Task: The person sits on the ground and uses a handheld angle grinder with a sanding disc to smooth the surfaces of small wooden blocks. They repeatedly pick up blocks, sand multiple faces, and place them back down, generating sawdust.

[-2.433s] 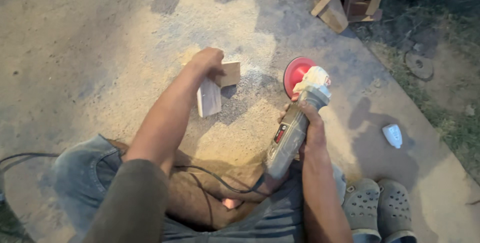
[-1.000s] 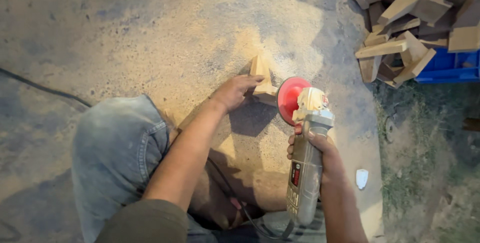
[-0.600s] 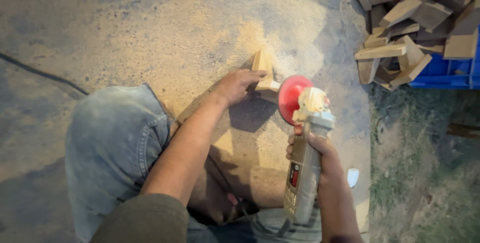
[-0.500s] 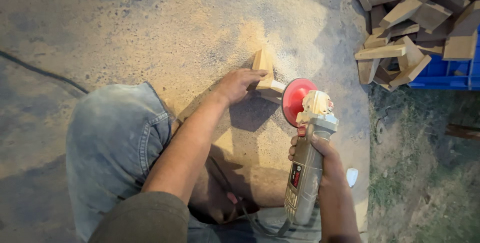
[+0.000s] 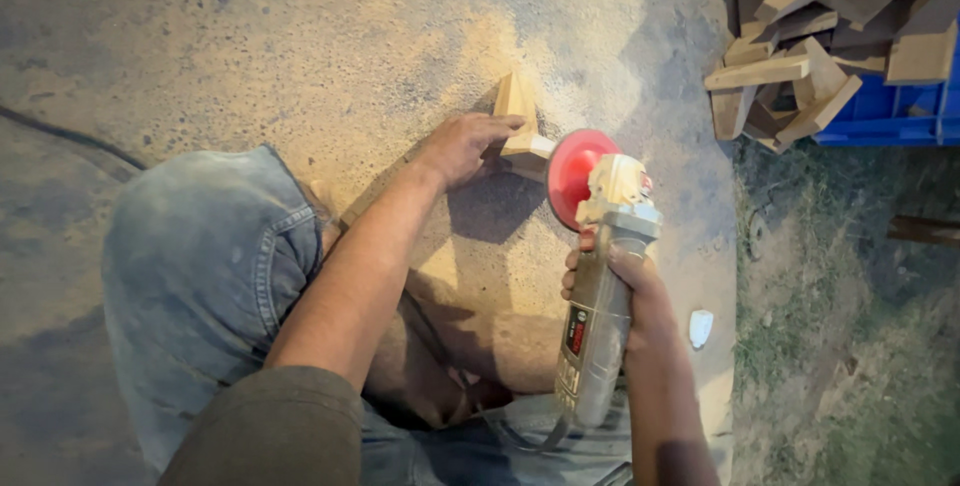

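On the dusty concrete floor (image 5: 250, 36), near its grass-side edge, I see my left hand (image 5: 462, 146) pressed flat over a small wood block (image 5: 520, 126), fingers wrapped on its near face, pinning it to the ground. My right hand (image 5: 625, 291) is clenched around the grey grinder (image 5: 600, 306), whose red disc (image 5: 572, 174) sits just beside the block's right end; I cannot tell if they touch. Sawdust lies around the block. Toward the far right corner, wood offcuts (image 5: 800, 36) are piled against a blue crate (image 5: 890, 111).
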A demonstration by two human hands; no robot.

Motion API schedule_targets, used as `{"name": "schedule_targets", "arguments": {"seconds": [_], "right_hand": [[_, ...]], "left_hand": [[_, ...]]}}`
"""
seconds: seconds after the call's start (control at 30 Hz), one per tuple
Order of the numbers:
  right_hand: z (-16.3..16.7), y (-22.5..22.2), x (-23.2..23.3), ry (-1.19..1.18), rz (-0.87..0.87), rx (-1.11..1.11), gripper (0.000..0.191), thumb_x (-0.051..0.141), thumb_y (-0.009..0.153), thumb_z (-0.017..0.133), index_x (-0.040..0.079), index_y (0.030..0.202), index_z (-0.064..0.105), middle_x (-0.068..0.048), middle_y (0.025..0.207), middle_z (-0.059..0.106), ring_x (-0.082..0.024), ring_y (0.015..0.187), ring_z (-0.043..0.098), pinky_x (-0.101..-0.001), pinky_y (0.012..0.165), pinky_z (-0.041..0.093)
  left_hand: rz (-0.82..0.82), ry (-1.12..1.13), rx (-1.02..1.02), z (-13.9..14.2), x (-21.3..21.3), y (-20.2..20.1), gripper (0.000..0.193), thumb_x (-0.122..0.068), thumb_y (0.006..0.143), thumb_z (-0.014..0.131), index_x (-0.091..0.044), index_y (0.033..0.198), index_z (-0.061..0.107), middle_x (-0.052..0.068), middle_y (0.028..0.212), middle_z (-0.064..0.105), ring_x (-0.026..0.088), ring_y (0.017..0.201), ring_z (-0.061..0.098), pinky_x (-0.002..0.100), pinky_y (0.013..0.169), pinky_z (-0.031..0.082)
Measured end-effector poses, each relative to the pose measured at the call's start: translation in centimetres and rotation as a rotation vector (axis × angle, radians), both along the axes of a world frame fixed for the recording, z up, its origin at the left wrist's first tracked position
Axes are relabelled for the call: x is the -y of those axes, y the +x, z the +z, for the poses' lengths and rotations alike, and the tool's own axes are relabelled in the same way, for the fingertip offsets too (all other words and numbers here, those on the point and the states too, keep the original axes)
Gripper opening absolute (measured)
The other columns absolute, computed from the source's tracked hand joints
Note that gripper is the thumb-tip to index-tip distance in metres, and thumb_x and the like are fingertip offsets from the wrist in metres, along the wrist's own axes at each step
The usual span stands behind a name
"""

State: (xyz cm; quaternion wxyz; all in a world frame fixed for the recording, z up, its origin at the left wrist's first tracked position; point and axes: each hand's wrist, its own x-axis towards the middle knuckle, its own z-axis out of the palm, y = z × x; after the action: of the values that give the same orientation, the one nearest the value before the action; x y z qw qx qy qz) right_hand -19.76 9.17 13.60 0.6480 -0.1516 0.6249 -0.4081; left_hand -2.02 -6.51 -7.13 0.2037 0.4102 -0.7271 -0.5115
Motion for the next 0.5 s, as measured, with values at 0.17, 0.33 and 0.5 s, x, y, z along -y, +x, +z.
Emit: {"name": "schedule_targets", "arguments": {"seconds": [0.17, 0.33, 0.5], "right_hand": [[-0.8, -2.5, -2.4, 0.049, -0.151, -0.043, 0.040, 0.028, 0.084, 0.071, 0.005, 0.116, 0.063, -0.013, 0.091, 0.068, -0.025, 0.076, 0.070, -0.0386, 0.070, 0.061], [-3.6, -3.6, -3.5, 0.045, -0.229, -0.169, 0.038, 0.026, 0.083, 0.070, 0.004, 0.114, 0.064, -0.013, 0.087, 0.070, -0.024, 0.071, 0.070, -0.0381, 0.066, 0.060], [-6.2, -4.4, -3.6, 0.066, -0.195, -0.183, 0.035, 0.022, 0.086, 0.073, 0.004, 0.115, 0.067, -0.009, 0.086, 0.069, -0.021, 0.068, 0.067, -0.0358, 0.061, 0.057]], "left_hand": [[0.004, 0.014, 0.021, 2.4, -0.1, 0.3, 0.057, -0.006, 0.080, 0.079, -0.029, 0.131, 0.067, -0.007, 0.139, 0.062, 0.018, 0.125, 0.059, 0.035, 0.114, 0.042], [0.030, -0.212, 0.114, 5.8, -0.3, -0.9, 0.060, -0.041, 0.080, 0.090, -0.014, 0.127, 0.066, 0.004, 0.107, 0.074, 0.021, 0.106, 0.066, 0.042, 0.099, 0.051], [0.025, -0.368, -0.028, 7.6, -0.8, -0.8, 0.031, -0.003, 0.082, 0.073, -0.016, 0.109, 0.074, 0.003, 0.102, 0.075, 0.022, 0.091, 0.070, 0.038, 0.078, 0.058]]}}
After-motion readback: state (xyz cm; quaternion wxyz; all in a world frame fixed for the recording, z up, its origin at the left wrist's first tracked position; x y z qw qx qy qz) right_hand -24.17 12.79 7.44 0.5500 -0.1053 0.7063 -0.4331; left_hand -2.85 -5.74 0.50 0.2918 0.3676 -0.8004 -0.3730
